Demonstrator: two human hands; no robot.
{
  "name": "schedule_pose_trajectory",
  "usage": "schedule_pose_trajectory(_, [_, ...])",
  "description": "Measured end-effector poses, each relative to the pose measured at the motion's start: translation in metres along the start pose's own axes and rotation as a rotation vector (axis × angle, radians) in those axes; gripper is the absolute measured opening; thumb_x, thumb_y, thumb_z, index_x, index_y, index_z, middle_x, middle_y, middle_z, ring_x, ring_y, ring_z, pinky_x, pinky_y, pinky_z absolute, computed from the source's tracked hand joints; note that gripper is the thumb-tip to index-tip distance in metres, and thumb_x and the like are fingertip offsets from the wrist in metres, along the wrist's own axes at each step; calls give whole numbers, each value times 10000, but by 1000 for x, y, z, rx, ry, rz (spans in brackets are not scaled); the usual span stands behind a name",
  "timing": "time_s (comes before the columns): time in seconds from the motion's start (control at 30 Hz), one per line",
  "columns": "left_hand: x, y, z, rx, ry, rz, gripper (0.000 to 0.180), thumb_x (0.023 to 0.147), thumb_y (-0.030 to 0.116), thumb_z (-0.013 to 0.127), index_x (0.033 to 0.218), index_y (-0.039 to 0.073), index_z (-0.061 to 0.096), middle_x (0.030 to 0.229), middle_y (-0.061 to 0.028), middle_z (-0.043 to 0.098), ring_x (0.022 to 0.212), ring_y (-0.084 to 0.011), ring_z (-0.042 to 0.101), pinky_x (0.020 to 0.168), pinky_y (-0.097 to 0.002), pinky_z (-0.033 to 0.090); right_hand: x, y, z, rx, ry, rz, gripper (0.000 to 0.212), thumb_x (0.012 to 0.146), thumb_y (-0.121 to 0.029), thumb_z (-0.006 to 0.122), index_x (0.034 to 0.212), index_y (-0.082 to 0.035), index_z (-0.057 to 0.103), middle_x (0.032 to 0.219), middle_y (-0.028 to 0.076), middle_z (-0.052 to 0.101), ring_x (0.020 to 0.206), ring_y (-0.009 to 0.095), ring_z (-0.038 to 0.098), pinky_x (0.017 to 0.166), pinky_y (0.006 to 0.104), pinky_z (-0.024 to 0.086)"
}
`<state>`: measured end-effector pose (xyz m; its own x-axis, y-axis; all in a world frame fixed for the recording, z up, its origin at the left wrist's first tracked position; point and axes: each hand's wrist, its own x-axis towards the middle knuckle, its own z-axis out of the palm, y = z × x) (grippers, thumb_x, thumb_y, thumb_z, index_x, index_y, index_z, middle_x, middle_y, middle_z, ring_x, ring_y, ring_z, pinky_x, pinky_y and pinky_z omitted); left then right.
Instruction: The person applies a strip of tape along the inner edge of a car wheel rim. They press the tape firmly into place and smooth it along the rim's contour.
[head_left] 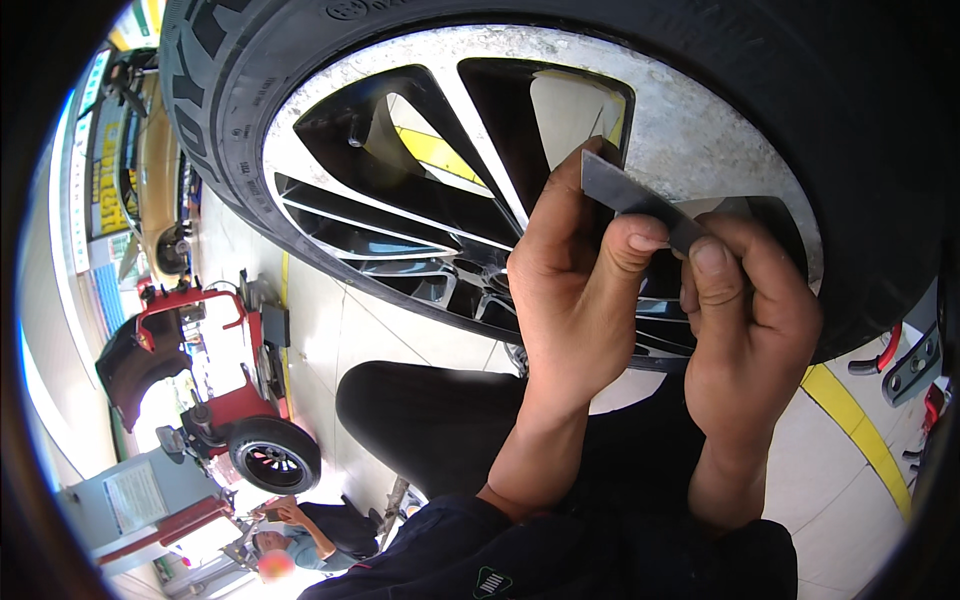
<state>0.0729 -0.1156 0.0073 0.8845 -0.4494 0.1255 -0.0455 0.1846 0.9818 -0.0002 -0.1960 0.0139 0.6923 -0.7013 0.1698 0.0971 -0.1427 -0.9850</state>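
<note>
Both of my hands are closed on a flat, dark grey strip (pixel 627 192) with a slanted end, thin like a blade or a stiff sheet. My left hand (pixel 570 300) has its thumb against the strip's near edge, its fingers curled behind. Thumb and fingers of my right hand (pixel 745 310) pinch the strip's lower right end. Just beyond my hands is an alloy wheel rim (pixel 690 120) with black and bright spokes. Its outer band looks dull and mottled. A black tyre (pixel 225 120) surrounds the rim. Whether the strip touches the rim, I cannot tell.
A red-armed workshop machine (pixel 195 296) stands at left, with another wheel (pixel 274 454) near it. Someone sits at lower left (pixel 335 530). A tan car (pixel 158 170) is farther back. Yellow tape (pixel 860 430) crosses the tiled floor at right, near a metal tool part (pixel 912 368).
</note>
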Motion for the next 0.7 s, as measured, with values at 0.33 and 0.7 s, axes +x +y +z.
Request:
schedule_pose_trajectory(0.33, [-4, -6, -6, -23, -15, 43, 560, 890, 163, 643, 1319, -96, 392, 951, -47, 575, 864, -77, 515, 784, -204, 431, -1, 3, -1, -83, -43, 3, 92, 884, -32, 571, 820, 21, 611, 609, 55, 571, 469, 101, 499, 437, 217, 354])
schedule_pose_trajectory(0.7, [-6, -10, -9, -165, -52, 63, 755, 833, 306, 710, 1331, -120, 335, 1116, -122, 533, 960, -131, 524, 847, -256, 435, -10, 10, -4, 34, -64, -137, 207, 901, -94, 555, 1020, 52, 641, 798, 89, 611, 568, 69, 505, 489, 186, 365])
